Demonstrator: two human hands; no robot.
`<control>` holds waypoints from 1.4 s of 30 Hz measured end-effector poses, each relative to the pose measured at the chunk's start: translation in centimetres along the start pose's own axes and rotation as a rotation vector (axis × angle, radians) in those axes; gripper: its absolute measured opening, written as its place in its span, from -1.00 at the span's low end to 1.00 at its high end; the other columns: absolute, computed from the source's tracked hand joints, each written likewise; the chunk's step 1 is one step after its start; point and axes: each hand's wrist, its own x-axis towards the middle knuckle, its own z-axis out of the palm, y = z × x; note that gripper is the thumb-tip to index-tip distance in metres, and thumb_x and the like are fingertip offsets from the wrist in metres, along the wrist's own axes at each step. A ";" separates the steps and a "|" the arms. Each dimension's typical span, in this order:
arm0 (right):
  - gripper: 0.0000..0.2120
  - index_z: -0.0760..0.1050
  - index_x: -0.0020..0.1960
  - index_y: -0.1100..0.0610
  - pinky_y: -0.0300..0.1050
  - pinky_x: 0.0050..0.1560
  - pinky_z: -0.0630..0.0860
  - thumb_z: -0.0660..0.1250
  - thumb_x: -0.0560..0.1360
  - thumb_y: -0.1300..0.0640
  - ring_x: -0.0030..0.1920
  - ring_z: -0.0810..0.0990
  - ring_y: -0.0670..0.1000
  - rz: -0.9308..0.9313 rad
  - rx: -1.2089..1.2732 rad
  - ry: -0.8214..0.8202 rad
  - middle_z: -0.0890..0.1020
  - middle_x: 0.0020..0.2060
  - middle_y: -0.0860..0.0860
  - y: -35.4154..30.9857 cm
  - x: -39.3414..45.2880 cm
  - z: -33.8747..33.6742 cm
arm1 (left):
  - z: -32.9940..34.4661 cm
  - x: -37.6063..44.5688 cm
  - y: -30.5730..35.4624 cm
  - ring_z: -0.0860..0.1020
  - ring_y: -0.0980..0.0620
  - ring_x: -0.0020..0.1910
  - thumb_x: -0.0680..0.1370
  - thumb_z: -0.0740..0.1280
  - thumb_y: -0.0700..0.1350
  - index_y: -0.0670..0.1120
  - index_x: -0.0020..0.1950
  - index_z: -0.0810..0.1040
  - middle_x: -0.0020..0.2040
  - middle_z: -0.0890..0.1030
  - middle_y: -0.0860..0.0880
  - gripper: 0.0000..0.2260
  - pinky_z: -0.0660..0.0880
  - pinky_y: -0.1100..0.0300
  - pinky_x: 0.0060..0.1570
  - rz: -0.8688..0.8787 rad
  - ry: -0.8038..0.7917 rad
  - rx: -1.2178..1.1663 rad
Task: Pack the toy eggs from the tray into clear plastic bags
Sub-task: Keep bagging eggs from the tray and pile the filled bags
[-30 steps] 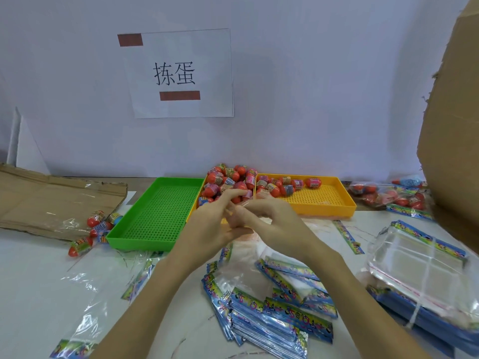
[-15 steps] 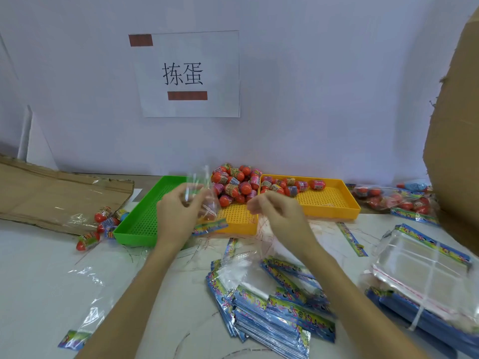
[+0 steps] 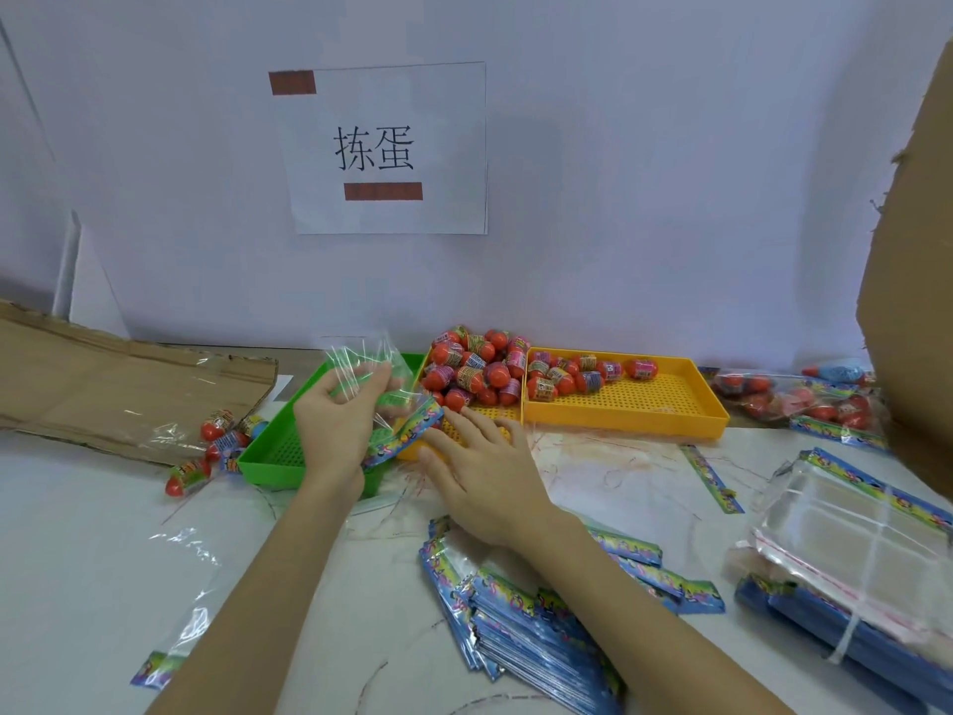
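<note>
Red toy eggs (image 3: 477, 371) with colourful wrappers are piled at the left end of the yellow tray (image 3: 670, 412). My left hand (image 3: 338, 425) holds a clear plastic bag (image 3: 379, 389) with a colourful header strip over the green tray (image 3: 268, 456). My right hand (image 3: 482, 469) stretches forward with straight fingers, its fingertips close to the nearest eggs at the yellow tray's front edge. It holds nothing.
A stack of header-strip bags (image 3: 541, 627) lies in front of me. A bundle of clear bags (image 3: 851, 549) sits right. Filled bags (image 3: 804, 399) lie beyond the yellow tray. Loose eggs (image 3: 216, 441) and flat cardboard (image 3: 103, 384) lie left. A cardboard box (image 3: 918, 301) stands right.
My hands have parted. The left one keeps the clear bag, now over the green tray. The right one let go and reached forward toward the eggs.
</note>
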 end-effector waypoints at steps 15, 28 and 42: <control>-0.77 0.50 0.23 -0.01 -0.14 0.05 0.57 0.42 0.61 0.15 0.04 0.60 -0.12 0.140 0.685 0.606 0.62 0.02 -0.10 1.7 -0.7 -3.6 | 0.3 -1.0 0.7 0.67 0.04 -0.41 0.51 0.57 -0.07 -0.07 0.10 0.70 -0.19 0.77 -0.10 -0.80 0.58 0.28 -0.38 0.080 -0.328 0.174; -0.58 0.51 0.45 0.03 -0.25 0.12 0.53 0.38 0.62 0.25 0.03 0.53 0.00 -0.024 0.474 0.673 0.46 0.08 0.04 2.1 -1.7 -6.7 | 2.2 -3.5 -0.5 0.74 -0.08 -0.27 0.44 0.64 -0.11 0.01 0.10 0.69 -0.18 0.75 -0.10 -0.73 0.71 -0.05 -0.23 0.209 -0.674 0.302; -0.76 0.56 0.30 0.17 -0.16 0.00 0.61 0.36 0.65 0.18 -0.03 0.61 -0.03 0.035 0.435 0.703 0.53 0.13 0.08 2.6 -1.9 -6.9 | 2.2 -3.3 -0.5 0.71 0.07 -0.31 0.48 0.62 -0.13 0.30 0.26 0.60 -0.15 0.76 0.01 -0.52 0.57 0.28 -0.26 0.336 -0.720 0.360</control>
